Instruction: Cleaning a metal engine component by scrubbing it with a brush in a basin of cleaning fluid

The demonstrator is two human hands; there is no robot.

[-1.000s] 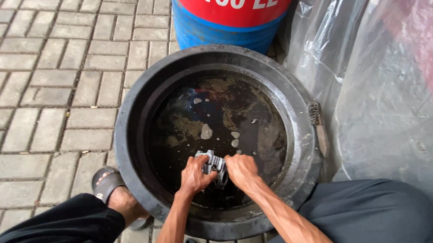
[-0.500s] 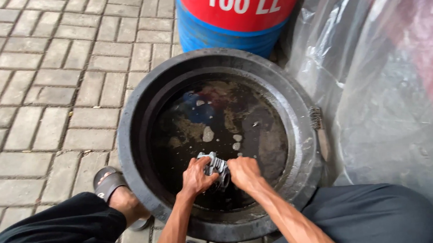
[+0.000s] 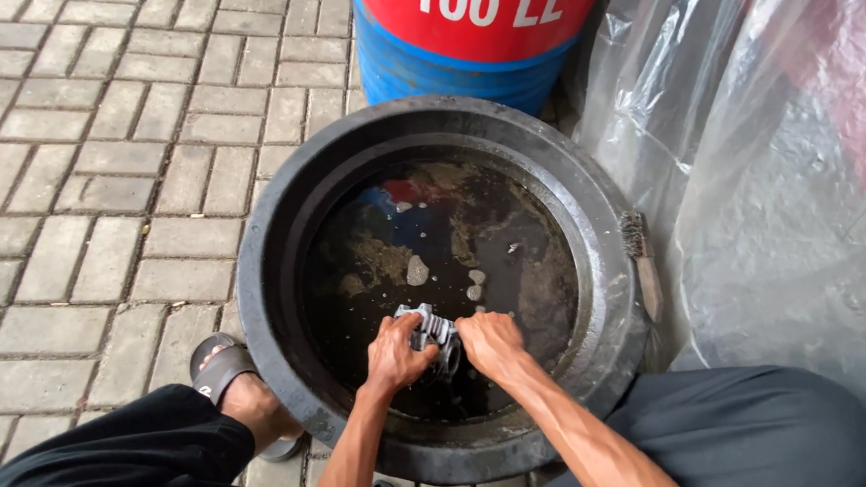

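A round black basin [image 3: 282,233] stands on the paving, filled with dark oily liquid [image 3: 472,231] that has small bits floating on it. Over the near part of the liquid I hold a grey finned metal part [image 3: 430,332] between both hands. My left hand [image 3: 395,354] grips its left side. My right hand [image 3: 492,342] grips its right side. The underside of the part is hidden by my fingers.
A red and blue drum [image 3: 480,30] stands just behind the basin. A wire brush [image 3: 642,261] lies on the basin's right rim. Clear plastic sheeting [image 3: 780,182] hangs at the right. My sandalled foot [image 3: 229,376] rests left of the basin on grey brick paving [image 3: 69,196].
Both hands and the metal part stay at the near side of the basin, with only small shifts of grip. The view has drifted slightly.
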